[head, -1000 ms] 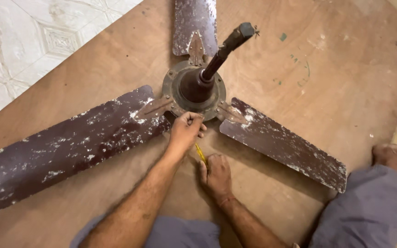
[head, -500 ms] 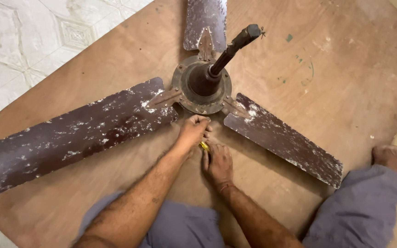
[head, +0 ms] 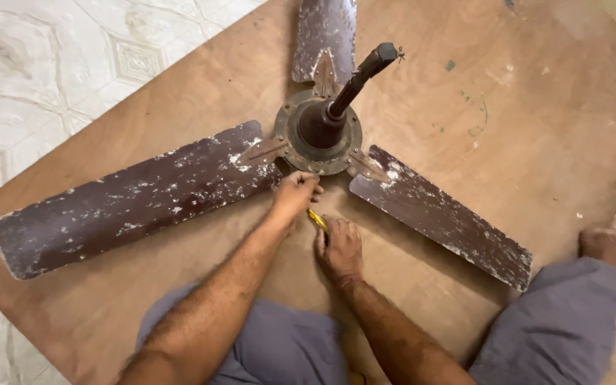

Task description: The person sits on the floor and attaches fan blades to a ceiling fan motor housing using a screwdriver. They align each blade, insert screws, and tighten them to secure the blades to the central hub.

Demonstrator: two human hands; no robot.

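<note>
An old brown ceiling fan lies on a plywood board (head: pixel 507 93), its rusty motor hub (head: pixel 319 132) facing up with a dark rod (head: pixel 358 78) sticking out. Three worn, paint-flecked blades spread from the hub: a long one to the left (head: pixel 130 199), one to the right (head: pixel 443 214), one at the top (head: pixel 326 32). My left hand (head: pixel 295 192) is closed at the hub's near edge, fingers pinched by the left blade's bracket. My right hand (head: pixel 338 246) rests on the board just below, gripping a yellow-handled tool (head: pixel 316 219) that points toward the hub.
Pale patterned floor tiles (head: pixel 51 78) lie beyond the board's left edge. My legs in grey trousers (head: pixel 557 328) frame the near side, and my bare right foot (head: pixel 614 246) rests at the right edge of the board.
The view has shifted slightly. My left hand stays at the hub's near edge; my right hand has kept close below it with the yellow tool.
</note>
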